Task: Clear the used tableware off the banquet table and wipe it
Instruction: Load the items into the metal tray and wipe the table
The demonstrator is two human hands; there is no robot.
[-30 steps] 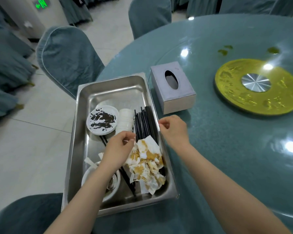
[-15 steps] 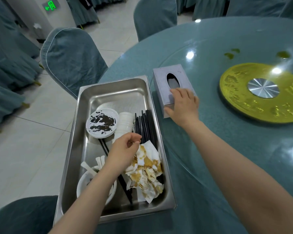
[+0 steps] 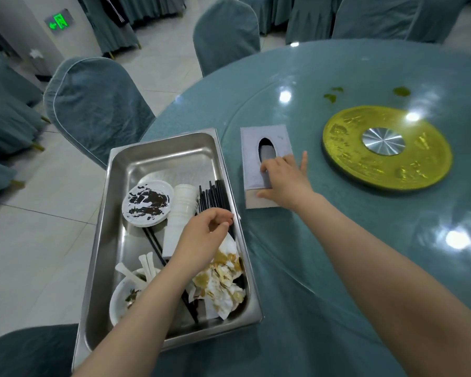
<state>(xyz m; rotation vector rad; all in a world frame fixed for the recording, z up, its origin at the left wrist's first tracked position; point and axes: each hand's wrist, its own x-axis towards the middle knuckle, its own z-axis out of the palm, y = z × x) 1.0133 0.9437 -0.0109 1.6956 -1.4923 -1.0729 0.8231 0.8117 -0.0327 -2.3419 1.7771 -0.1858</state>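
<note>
The table (image 3: 337, 268) is glossy teal, with olive-green smears (image 3: 333, 94) near its far side. A mottled yellow-gold disc (image 3: 346, 159) carries a brushed silver centre (image 3: 383, 140). The tissue box (image 3: 252, 161) is pale lavender-grey. The steel tray (image 3: 114, 213) is silver; in it sit a white plate (image 3: 147, 203) streaked dark brown (possibly sauce), black chopsticks (image 3: 214, 193), white cups (image 3: 181, 210), and white napkins (image 3: 219, 284) blotched mustard-brown. Chair covers (image 3: 93, 104) are blue-grey with pale piping.

Banquet hall: cloth-covered chairs (image 3: 98, 110) surround the round table (image 3: 324, 268); beyond it, more covered chairs and a green exit sign (image 3: 57, 22).
</note>
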